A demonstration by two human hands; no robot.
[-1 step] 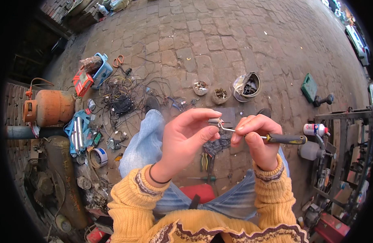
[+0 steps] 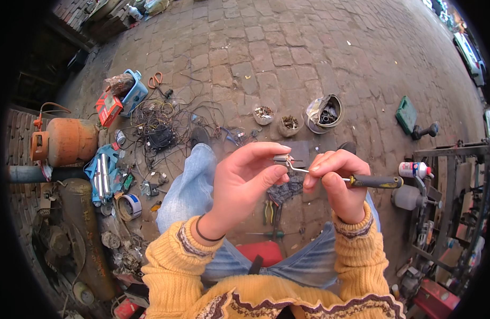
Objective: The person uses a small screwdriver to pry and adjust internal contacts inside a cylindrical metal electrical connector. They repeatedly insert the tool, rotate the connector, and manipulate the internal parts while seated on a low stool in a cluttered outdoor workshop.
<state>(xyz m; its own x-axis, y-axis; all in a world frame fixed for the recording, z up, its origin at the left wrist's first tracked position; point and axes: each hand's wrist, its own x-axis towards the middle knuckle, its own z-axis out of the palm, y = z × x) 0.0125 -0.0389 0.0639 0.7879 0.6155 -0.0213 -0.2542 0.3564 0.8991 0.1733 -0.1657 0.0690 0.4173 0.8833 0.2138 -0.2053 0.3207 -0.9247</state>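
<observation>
Between the thumb and fingers of my left hand (image 2: 244,175) is a small silver metal cylinder (image 2: 280,158), with coppery bits at its right end. My right hand (image 2: 343,178) pinches the thin shaft of a hook pick (image 2: 380,182) that has a black and yellow handle. The pick's bent tip meets the open end of the cylinder; exactly where it touches is too small to tell. Below the hands, pliers (image 2: 269,211) with yellow-green handles lie on the ground between my legs. A green-handled screwdriver (image 2: 277,234) lies nearer to me.
Two clear tubs (image 2: 283,127) of small metal parts and a tin (image 2: 337,118) stand ahead. Tangled wires (image 2: 144,119), a blue crate (image 2: 136,95) and an orange gas cylinder (image 2: 74,139) are at left. A metal rack (image 2: 449,152) and a green case (image 2: 406,115) stand at right.
</observation>
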